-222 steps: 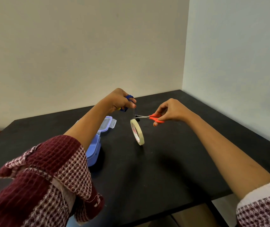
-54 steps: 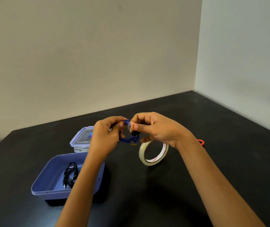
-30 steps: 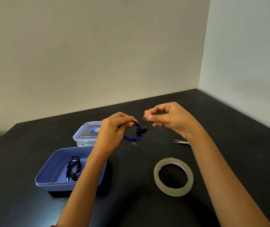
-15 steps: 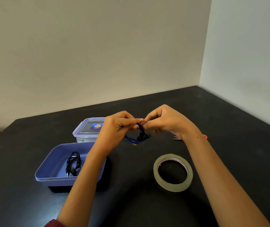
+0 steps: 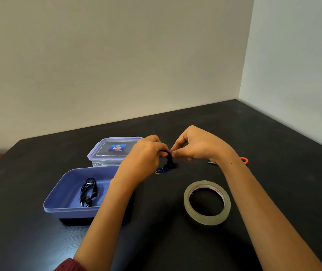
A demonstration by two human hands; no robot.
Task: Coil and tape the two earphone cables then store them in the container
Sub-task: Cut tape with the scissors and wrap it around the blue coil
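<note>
L grip (image 5: 145, 159) & R grip (image 5: 199, 148) both pinch blue earphone coil (image 5: 168, 164); black coil (image 5: 88, 191) in container (image 5: 72, 210).

Black table (image 5: 234, 124) pushed into corner; beige wall (image 5: 107, 65) behind, paler wall (image 5: 297, 65) at right.

Coiled earphone (image 5: 88, 190) in container (image 5: 72, 210), table (image 5: 175, 243) left; lid (image 5: 115, 151) just behind container; tape roll (image 5: 207, 220) right; scissors (image 5: 243, 160) behind tape roll.

Soft even indoor light, faint shadows on black table (image 5: 273, 133), wide-angle edge bowing
</note>
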